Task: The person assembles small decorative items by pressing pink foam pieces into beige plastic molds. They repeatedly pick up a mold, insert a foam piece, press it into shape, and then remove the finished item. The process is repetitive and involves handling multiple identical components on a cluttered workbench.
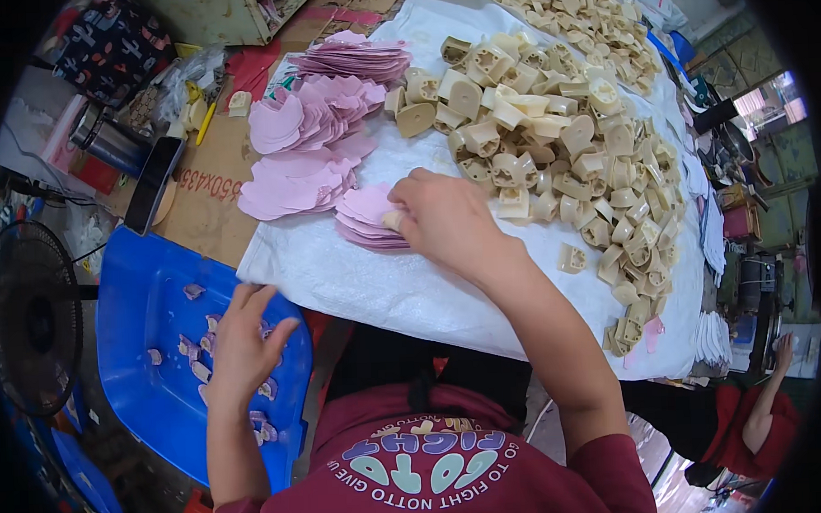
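My right hand [450, 223] is at a short stack of thin pink cut-out pieces [369, 222]. Its fingers bend down onto the stack's right side and close on the top piece, with a small pale bit beside the thumb. Larger piles of the same pink pieces [306, 120] lie just beyond. My left hand [242, 348] hovers over the right side of a blue plastic bin [129, 357], thumb apart from the fingers, nothing visible in it. Inside the bin lie several small pink-covered parts [195, 347]. A big heap of cream plastic heel-shaped parts [551, 129] spreads right of the stacks.
White sheeting [385, 298] covers the table. At left stand a phone [155, 184], a metal cup [108, 136], a yellow pen [207, 123] and a black fan [33, 315]. Another person in red [751, 430] is at the far right.
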### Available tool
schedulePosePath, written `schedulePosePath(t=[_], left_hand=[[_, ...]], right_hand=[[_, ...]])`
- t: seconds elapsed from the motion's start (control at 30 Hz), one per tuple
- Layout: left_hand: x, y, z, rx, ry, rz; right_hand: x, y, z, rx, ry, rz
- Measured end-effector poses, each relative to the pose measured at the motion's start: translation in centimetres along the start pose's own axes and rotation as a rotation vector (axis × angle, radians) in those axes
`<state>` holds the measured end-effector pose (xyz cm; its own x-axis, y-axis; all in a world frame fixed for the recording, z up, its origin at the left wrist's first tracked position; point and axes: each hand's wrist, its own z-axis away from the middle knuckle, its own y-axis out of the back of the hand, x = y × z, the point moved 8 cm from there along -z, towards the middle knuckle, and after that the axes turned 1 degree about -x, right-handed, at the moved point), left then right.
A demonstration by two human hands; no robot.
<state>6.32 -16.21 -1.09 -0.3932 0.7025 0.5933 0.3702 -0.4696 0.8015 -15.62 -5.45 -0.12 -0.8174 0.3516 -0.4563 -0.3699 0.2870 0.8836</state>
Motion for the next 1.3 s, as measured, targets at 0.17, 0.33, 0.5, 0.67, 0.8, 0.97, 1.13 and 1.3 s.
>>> schedulePosePath(t=[0.17, 0.33, 0.5, 0.67, 0.8, 0.97, 1.13, 1.3], left_hand=[[4.4, -1.4, -3.0, 0.022, -0.08, 0.298], [8.3, -4.1, -5.2, 0.164, -0.393, 0.191], [7.0, -6.4, -5.1, 0.137, -0.387, 0.186], [6.7, -6.0, -5.0, 0.162, -0.337, 0.285], [9.1, -5.0, -3.5, 0.173, -0.245, 0.703], [11.1, -11.2, -3.4, -0.212, 0.281, 1.58], [12.4, -12.3, -3.0, -0.117, 0.225, 1.502], [16.5, -11.3, -2.1, -0.147, -0.186, 0.975]], right_hand=[[-1.1, -1.6, -0.5, -0.112, -0.012, 0.119], [-0.4, -1.1, -0.2, 0.008, -0.013, -0.002], [3.6, 1.0, 1.9, 0.233, -0.144, -0.664], [5.9, 5.2, 6.3, 0.594, -0.27, -1.009], [-1.4, 6.4, 8.4, 0.58, 0.143, -0.296], [-2.2, 4.4, 10.8, 0.59, 0.21, -0.249], [3.8, 3.0, 14.6, 0.577, -0.325, -0.728], [5.8, 1.3, 15.1, 0.455, -0.581, -1.089]])
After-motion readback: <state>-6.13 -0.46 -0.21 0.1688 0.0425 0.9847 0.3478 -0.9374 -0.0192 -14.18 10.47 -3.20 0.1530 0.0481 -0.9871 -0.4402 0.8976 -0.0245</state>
